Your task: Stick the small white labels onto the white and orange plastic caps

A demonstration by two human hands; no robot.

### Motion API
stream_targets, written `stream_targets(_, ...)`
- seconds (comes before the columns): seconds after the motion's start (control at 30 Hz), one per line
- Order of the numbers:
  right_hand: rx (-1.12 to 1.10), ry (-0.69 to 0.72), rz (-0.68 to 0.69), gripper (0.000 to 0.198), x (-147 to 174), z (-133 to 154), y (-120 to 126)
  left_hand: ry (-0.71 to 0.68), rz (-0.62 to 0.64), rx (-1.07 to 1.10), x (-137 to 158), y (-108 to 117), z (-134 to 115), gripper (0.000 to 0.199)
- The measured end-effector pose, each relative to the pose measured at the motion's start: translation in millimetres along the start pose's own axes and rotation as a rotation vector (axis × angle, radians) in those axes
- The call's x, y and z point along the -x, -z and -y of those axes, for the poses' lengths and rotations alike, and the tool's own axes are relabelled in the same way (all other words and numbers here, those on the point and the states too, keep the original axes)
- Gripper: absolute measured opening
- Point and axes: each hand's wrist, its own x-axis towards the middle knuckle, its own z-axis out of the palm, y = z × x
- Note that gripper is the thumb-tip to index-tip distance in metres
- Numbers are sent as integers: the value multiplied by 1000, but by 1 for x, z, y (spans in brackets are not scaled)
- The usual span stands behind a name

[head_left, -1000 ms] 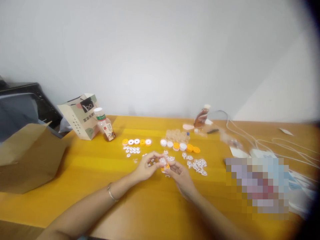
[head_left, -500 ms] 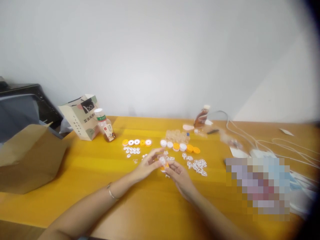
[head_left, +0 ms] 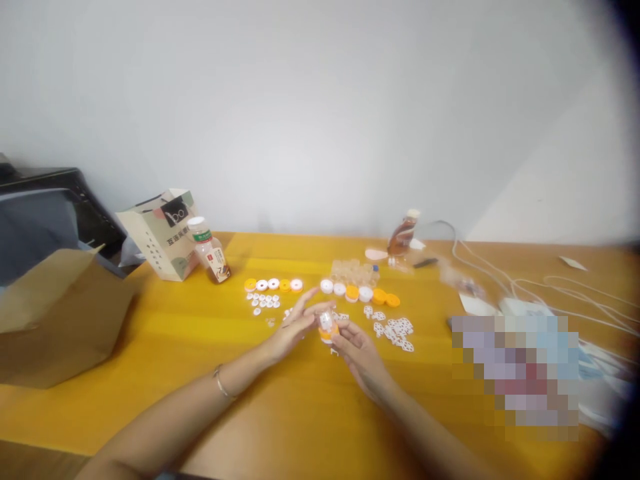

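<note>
Between the thumb and fingers of my right hand point(head_left: 357, 347) is a small piece with a clear dome on an orange and white base point(head_left: 328, 328), held upright above the table. My left hand point(head_left: 293, 331) is just left of it, fingers stretched out and apart; whether a fingertip touches the dome I cannot tell. Beyond my hands, orange and white round bases point(head_left: 352, 293) stand in a row, with clear cups point(head_left: 345, 271) grouped behind them. White cut-out plastic parts point(head_left: 397, 331) lie right of my right hand. Small white discs point(head_left: 263, 300) sit in rows beyond my left hand.
Another row of orange and white rings point(head_left: 273, 285) lies at the left. A labelled bottle point(head_left: 213, 253) and a paper bag point(head_left: 173, 243) stand farther left, behind an open brown bag point(head_left: 65, 320). A brown bottle point(head_left: 401, 237) and white cables point(head_left: 500, 273) are at the back right.
My left hand's fingers have opened and drawn slightly left from the domed piece. My right hand keeps hold of it, and the dome shows more plainly now.
</note>
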Motion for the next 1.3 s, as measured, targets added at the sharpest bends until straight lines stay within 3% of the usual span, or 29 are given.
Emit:
stream_targets(0.13,-5,-9,-11,25,0,-1,-1,-78,-79,-80,0,-2,2,63)
stream_targets(0.27,-33,-16,-8,22,0,-1,0,12,12,21,0,-3,0,54)
stream_targets(0.43,15,7,-18,24,-1,-3,-1,-50,-113,-35,0,-4,-1,52)
stream_targets(0.57,16,4,-27,23,-1,-4,-1,22,-74,80,-1,-4,0,45)
stream_targets(0.73,8,0,-53,28,-2,-6,-1,-87,-179,-105,-1,-3,4,53)
stream_targets(0.9,-29,-2,1,23,-1,-6,-2,11,-51,-23,2,-3,0,51)
stream_targets(1.13,-65,-6,1,23,0,-7,-2,-58,-144,-191,1,-4,4,46)
stream_targets(1.3,-160,-69,99,23,2,-7,-1,-16,-19,-121,3,-3,-4,38)
